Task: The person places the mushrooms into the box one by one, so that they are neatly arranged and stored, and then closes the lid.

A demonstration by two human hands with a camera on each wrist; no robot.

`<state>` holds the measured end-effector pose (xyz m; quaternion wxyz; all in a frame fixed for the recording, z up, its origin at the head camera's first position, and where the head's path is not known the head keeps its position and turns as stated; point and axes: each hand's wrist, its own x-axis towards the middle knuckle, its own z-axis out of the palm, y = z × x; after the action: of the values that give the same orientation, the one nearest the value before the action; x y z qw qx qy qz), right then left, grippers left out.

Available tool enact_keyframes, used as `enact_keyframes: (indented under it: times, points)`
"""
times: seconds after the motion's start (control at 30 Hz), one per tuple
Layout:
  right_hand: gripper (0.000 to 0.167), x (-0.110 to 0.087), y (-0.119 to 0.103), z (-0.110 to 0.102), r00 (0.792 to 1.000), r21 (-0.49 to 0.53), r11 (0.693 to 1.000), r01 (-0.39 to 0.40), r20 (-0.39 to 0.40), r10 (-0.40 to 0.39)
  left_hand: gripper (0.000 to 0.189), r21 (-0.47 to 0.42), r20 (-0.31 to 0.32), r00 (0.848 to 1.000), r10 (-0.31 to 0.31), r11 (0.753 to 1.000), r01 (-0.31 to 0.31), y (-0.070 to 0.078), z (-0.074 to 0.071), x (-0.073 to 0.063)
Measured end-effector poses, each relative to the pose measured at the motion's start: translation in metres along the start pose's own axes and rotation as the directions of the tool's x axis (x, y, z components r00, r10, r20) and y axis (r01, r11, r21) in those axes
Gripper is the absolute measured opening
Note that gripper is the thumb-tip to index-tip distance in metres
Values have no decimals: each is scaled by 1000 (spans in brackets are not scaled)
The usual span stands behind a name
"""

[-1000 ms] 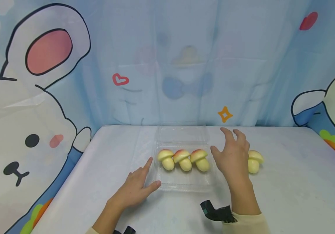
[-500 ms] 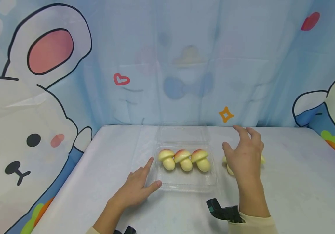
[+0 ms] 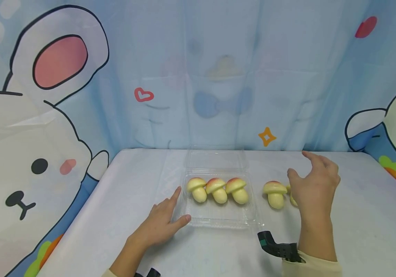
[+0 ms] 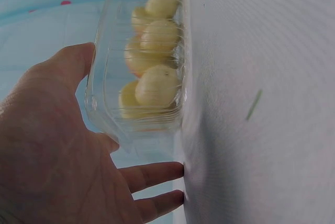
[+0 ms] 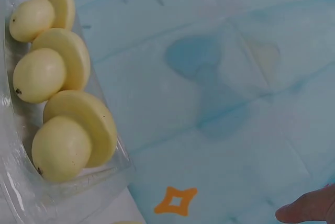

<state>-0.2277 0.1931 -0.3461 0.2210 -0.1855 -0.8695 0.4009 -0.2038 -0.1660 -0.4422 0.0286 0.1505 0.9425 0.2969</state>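
Observation:
Three pale yellow toy mushrooms with reddish caps, the middle one among them, lie in a row in a clear plastic box. My left hand is at the box's left side, fingers straight, with the thumb and index finger at its rim. In the left wrist view, two other fingertips reach down to the tabletop. To the right of the box lies a loose mushroom. Another mushroom is mostly hidden behind my right hand, whose thumb and fingers are spread with nothing between them.
The box's clear lid is folded back toward the curtain, which hangs along the table's far edge. A white cloth covers the table. Black wrist mounts stick out near both sleeves.
My right hand has moved right, away from the box and across the loose mushrooms, uncovering the nearer one. The left hand and the box have stayed in place.

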Motion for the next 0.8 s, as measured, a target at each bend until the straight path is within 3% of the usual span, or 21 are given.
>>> enact_keyframes:
  times: [0.2,0.5,0.8]
  points:
    - [64,7,9,-5,997,-1,997,-71,3,71,85,0,-1,1000,0,1000,0,0,-1,-1]
    - [65,12,18,-5,994,-10,994,-113,-3,113,85,-7,4,1000,-7,1000,7,1,-1,-2]
    - [67,19,31,-8,982,-45,983,-179,47,181,86,-3,5,1000,-1,1000,1,-1,1,0]
